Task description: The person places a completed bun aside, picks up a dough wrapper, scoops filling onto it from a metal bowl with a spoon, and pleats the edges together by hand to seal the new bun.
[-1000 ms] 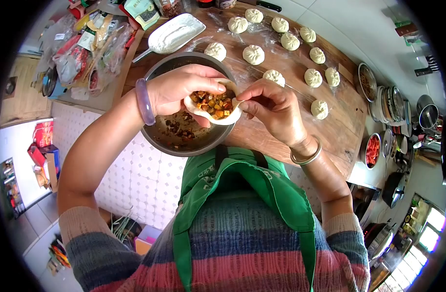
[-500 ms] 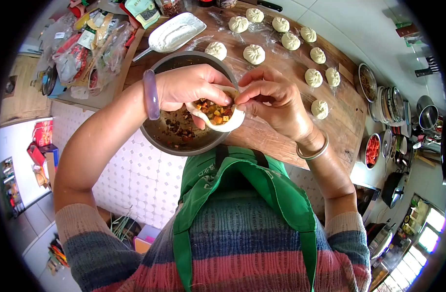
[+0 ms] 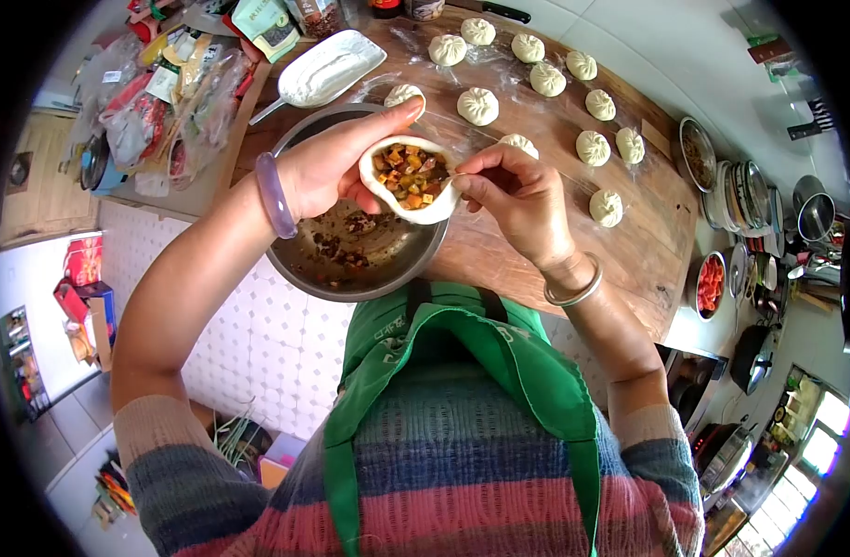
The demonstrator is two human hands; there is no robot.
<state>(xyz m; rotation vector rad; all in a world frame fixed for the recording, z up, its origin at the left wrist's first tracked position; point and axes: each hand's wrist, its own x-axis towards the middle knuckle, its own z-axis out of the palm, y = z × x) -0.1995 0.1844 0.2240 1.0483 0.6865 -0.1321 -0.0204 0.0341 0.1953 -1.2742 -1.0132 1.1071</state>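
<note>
An uncooked stuffed bun [image 3: 427, 214] rests in my left hand [image 3: 327, 167], its dough still round and uncovered at the top. Diced orange and brown filling [image 3: 411, 176] shows inside it. My left fingers cup the dough from the left and below, while the thumb points up, away from the rim. At the bun's right edge, my right hand [image 3: 527, 200] pinches the dough between thumb and forefinger. Both hands are above a metal bowl [image 3: 402, 255] with dark bits of filling left at its bottom.
Several pleated buns [image 3: 479, 107] sit on the floured wooden board [image 3: 545, 251]. A metal scoop [image 3: 327, 70] of flour lies behind the bowl. A knife [image 3: 504, 11] is at the far edge. Stacked plates [image 3: 742, 195] and a bowl of red pieces [image 3: 709, 283] stand right.
My left thumb has lifted out of the bun and off the filling, so more filling shows. The bun has tilted toward me and risen slightly; my right hand keeps its pinch, lower and further left.
</note>
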